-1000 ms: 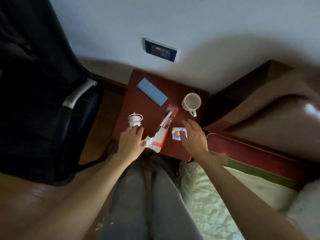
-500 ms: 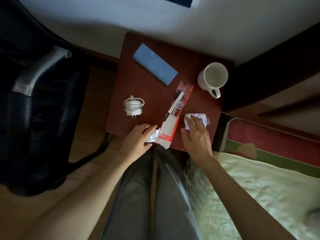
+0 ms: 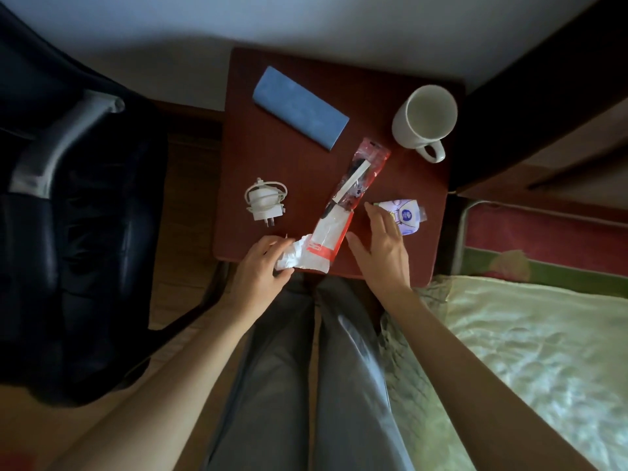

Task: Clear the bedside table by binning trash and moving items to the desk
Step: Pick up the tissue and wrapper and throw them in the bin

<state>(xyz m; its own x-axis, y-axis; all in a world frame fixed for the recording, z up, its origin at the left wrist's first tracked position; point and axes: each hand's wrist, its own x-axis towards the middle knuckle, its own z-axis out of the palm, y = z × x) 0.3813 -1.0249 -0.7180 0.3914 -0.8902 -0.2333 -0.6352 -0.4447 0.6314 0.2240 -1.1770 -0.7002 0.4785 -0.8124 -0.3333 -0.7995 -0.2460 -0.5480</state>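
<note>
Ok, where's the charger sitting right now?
In the head view, the white charger lies on the left part of the bedside table, left of the long red-and-white wrapper, just beyond the left hand.

Counter (image 3: 292,158): between chair (image 3: 68,232) on the left and bed (image 3: 543,351) on the right.
Far left of counter: flat case (image 3: 300,108).
Far right: mug (image 3: 423,119).
Centre: long packet (image 3: 343,205), lying diagonally.
Left of packet: charger (image 3: 265,203).
Right of packet: small pouch (image 3: 402,214).
Near edge: crumpled wrapper (image 3: 294,254), touching packet's near end.
</note>
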